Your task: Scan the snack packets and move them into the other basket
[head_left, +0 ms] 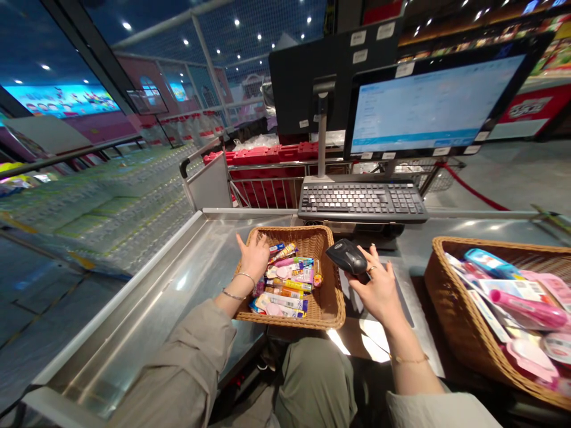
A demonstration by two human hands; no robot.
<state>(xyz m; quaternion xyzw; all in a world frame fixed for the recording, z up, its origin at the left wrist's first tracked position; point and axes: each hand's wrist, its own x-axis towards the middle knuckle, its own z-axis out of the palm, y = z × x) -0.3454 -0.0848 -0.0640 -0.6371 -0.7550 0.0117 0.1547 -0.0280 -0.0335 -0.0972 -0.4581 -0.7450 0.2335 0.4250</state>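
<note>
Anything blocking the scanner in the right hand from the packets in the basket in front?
Nothing visible. The black handheld scanner in the right hand sits over the wicker basket's right rim, with the small packaged goods just inside. The left hand is on the goods' other side, not between.

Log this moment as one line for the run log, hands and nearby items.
left hand: over wicker basket of small packaged goods | right hand: holds black handheld scanner | nearby: keyboard, second wicker basket

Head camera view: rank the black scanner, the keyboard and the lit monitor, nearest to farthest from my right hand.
1. Black handheld scanner, held in the right hand.
2. Keyboard, ahead on the counter's far side.
3. Lit monitor, raised behind the keyboard.
</note>
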